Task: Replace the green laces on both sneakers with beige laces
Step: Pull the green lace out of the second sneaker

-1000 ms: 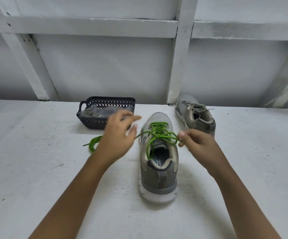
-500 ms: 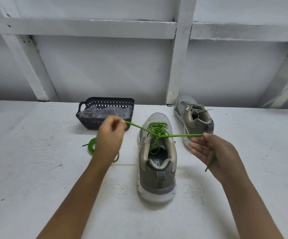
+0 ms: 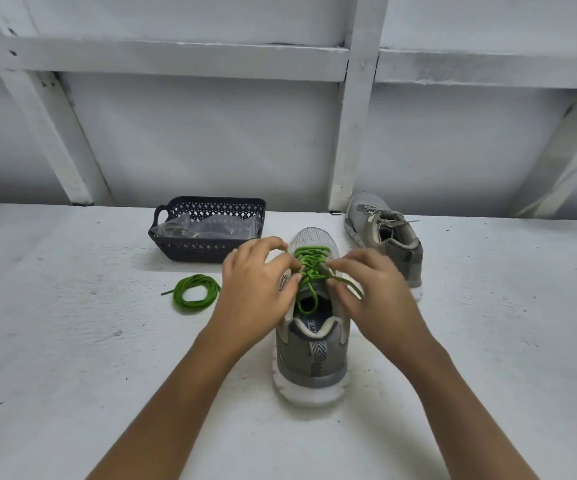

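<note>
The near sneaker (image 3: 309, 358) stands on the white counter (image 3: 72, 358), heel toward the camera. Over its tongue the hands sit close together. The left hand (image 3: 256, 289) and right hand (image 3: 373, 292) each pinch the green lace (image 3: 309, 268) threaded through its eyelets, and one loop hangs into the shoe's opening. To the left a coiled green lace (image 3: 195, 293) lies loose. Behind that, a dark basket (image 3: 190, 252) holds a clear plastic bag (image 3: 218, 227). The far sneaker (image 3: 387, 237), with beige laces (image 3: 384, 218), sits by the wall.
</note>
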Action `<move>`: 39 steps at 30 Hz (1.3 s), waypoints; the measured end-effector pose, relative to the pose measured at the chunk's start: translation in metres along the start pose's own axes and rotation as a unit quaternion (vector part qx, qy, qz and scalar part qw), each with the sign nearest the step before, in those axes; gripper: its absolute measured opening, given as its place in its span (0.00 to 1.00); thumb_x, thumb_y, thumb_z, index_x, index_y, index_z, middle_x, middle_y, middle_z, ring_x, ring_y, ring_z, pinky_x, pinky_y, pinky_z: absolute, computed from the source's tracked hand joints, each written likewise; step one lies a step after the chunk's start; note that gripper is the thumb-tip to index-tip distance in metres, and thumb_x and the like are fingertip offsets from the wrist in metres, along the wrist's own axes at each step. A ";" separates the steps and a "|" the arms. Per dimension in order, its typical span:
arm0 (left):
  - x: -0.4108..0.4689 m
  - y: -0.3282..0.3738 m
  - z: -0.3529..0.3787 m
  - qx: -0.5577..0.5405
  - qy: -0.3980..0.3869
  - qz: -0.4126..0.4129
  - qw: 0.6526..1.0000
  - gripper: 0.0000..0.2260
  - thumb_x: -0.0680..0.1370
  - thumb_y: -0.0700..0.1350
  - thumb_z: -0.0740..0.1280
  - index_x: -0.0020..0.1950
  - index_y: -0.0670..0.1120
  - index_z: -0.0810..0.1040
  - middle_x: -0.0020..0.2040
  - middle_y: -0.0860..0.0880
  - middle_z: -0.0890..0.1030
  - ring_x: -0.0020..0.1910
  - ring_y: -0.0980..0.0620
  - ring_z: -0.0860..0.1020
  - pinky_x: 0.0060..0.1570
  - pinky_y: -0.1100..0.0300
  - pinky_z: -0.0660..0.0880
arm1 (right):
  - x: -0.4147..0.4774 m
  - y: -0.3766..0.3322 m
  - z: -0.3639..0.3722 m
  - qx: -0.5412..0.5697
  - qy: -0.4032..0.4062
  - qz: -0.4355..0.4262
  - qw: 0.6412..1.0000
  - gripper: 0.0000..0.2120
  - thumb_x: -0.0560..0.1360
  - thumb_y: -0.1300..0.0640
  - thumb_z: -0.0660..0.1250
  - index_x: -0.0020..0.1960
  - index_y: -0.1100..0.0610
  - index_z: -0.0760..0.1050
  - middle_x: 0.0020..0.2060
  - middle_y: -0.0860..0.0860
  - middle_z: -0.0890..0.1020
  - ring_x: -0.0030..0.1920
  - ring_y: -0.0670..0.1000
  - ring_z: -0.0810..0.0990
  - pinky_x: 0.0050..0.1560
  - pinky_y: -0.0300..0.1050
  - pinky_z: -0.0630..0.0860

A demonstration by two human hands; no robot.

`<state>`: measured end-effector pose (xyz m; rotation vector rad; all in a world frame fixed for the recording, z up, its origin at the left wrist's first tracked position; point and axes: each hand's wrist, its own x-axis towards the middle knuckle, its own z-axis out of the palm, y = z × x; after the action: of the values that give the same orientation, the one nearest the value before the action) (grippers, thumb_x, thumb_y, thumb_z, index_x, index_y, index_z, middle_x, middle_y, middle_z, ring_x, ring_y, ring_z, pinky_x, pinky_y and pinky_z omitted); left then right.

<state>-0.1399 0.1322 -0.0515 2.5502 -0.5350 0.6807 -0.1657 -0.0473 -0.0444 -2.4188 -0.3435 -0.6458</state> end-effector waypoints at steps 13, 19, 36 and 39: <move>-0.009 -0.022 -0.022 -0.129 0.140 -0.140 0.972 0.11 0.66 0.53 0.56 0.36 0.47 0.71 0.46 0.51 0.74 0.49 0.52 0.68 0.49 0.56 0.65 | -0.004 0.011 -0.023 0.237 0.140 0.275 0.921 0.08 0.76 0.61 0.63 0.39 0.55 0.75 0.32 0.51 0.81 0.37 0.50 0.82 0.47 0.57 0.80; -0.015 -0.018 -0.019 -0.064 0.115 -0.096 0.987 0.13 0.70 0.52 0.57 0.43 0.46 0.78 0.48 0.49 0.75 0.52 0.45 0.72 0.52 0.54 0.66 | -0.019 0.016 -0.024 0.016 0.112 0.204 0.972 0.09 0.75 0.60 0.65 0.54 0.57 0.78 0.48 0.53 0.79 0.48 0.52 0.78 0.48 0.40 0.67; 0.014 0.021 -0.005 -0.154 -0.034 -0.076 0.985 0.02 0.74 0.40 0.65 0.45 0.46 0.74 0.50 0.50 0.74 0.50 0.51 0.75 0.50 0.56 0.72 | 0.012 -0.005 0.014 -0.017 -0.055 0.005 0.998 0.07 0.69 0.63 0.70 0.48 0.58 0.80 0.45 0.53 0.73 0.45 0.57 0.76 0.43 0.49 0.73; 0.012 0.028 -0.008 -0.257 0.085 -0.164 0.949 0.08 0.75 0.37 0.64 0.42 0.49 0.71 0.41 0.52 0.77 0.42 0.56 0.77 0.43 0.64 0.74 | 0.013 -0.006 0.014 -0.020 -0.060 0.014 0.998 0.04 0.70 0.61 0.69 0.45 0.57 0.78 0.45 0.51 0.71 0.44 0.55 0.74 0.42 0.48 0.71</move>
<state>-0.1461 0.1097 -0.0298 2.0013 -0.1856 0.5442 -0.1518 -0.0333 -0.0443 -2.5013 -0.3483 -0.5010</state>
